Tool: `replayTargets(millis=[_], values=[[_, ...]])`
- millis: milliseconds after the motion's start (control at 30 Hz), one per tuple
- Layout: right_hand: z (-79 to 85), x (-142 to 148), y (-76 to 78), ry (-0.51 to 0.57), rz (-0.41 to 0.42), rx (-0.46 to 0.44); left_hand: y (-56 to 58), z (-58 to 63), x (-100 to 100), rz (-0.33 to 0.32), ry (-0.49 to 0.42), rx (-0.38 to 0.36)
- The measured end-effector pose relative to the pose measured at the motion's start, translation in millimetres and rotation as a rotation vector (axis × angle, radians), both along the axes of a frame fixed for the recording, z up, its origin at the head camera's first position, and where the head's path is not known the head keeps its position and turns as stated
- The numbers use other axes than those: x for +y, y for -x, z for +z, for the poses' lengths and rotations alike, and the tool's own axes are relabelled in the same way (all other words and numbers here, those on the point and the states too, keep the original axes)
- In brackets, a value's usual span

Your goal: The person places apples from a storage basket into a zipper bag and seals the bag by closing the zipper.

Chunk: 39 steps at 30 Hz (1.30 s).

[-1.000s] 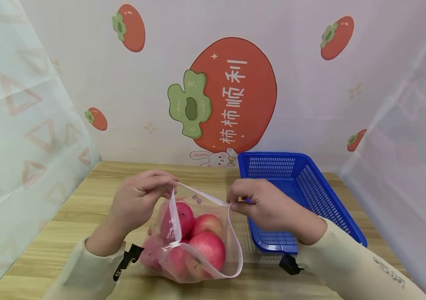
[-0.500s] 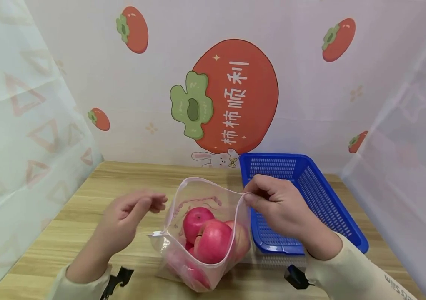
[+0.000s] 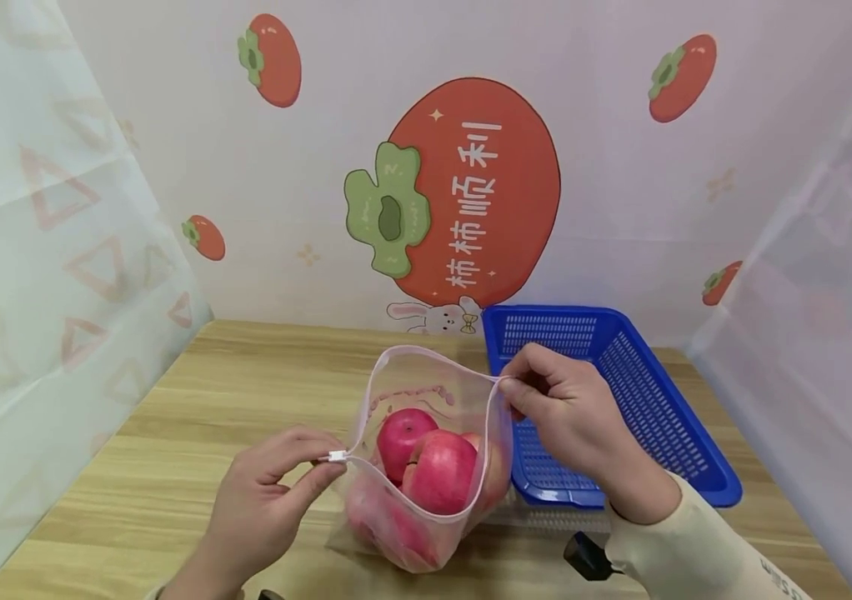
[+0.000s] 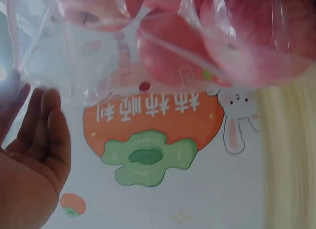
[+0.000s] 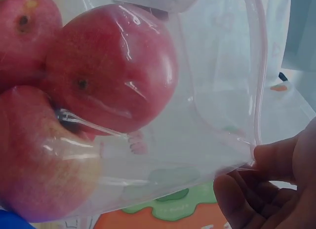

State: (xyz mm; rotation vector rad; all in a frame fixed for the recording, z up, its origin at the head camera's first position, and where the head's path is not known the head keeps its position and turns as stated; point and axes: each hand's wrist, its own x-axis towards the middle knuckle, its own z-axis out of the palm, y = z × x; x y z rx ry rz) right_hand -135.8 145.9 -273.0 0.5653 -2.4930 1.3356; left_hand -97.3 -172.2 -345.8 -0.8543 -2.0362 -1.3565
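A clear zip bag (image 3: pixel 377 508) with a pale pink rim stands on the table, its mouth wide apart. Several red apples (image 3: pixel 441 473) fill its lower part; they also show through the plastic in both wrist views. At the left corner of the mouth, my left hand (image 3: pixel 268 492) pinches the white zip slider (image 3: pixel 338 456) between thumb and forefinger. My right hand (image 3: pixel 576 408) pinches the opposite corner of the rim; in the right wrist view its thumb and fingers (image 5: pixel 276 157) close on that corner.
To the right, a blue plastic basket (image 3: pixel 662 400) stands close against the bag, partly behind my right hand. The wooden table (image 3: pixel 261 367) runs back to a printed wall cloth (image 3: pixel 606 192). Cloth sides (image 3: pixel 58 217) border the table left and right.
My left hand let go of the rim, moved down and now pinches the slider at the left corner. My right hand drew its corner right, and the bag turned and shifted right.
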Motion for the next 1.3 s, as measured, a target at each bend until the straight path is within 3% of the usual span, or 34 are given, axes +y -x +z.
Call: replayTargets(millis=[167,233,300,367,467,667,767,833,933,1033,1200,1300], values=[[-4.3,5.0,1.1,0.014,-0.051,0.003,1.4,3.7,0.5,0.251,-0.064,-0.072],[-5.0,9.1,1.6,0.036,-0.086,0.001,4.7,7.6,-2.1,0.375,-0.132,-0.133],[-4.9,13.6,1.9,0.065,-0.115,-0.007,10.1,12.3,-4.6,0.445,-0.228,-0.208],[-4.4,17.5,2.1,0.075,-0.139,-0.012,16.2,16.2,-6.2,0.457,-0.314,-0.283],[-3.8,21.7,1.6,0.053,-0.143,-0.038,22.8,18.2,-5.8,0.411,-0.373,-0.363],[-3.6,27.1,-1.4,-0.077,-0.103,-0.095,25.1,14.7,2.0,0.328,-0.443,-0.398],[0.7,25.7,-6.6,-0.198,-0.073,-0.049,24.4,15.3,8.3,0.27,-0.473,-0.344],[5.2,21.0,-12.4,-0.28,-0.046,0.036,23.3,16.8,12.6,0.233,-0.45,-0.251],[13.4,8.3,-25.2,-0.376,0.009,0.201,20.4,21.4,18.7,0.222,-0.299,-0.061],[21.7,-7.6,-38.9,-0.406,0.095,0.334,17.9,27.1,25.1,0.209,-0.139,0.123],[30.2,-32.6,-47.5,-0.431,0.255,0.441,12.2,37.4,39.7,0.121,0.002,0.298],[30.1,-43.1,-46.1,-0.455,0.3,0.483,9.3,42.1,48.0,0.082,0.039,0.392]])
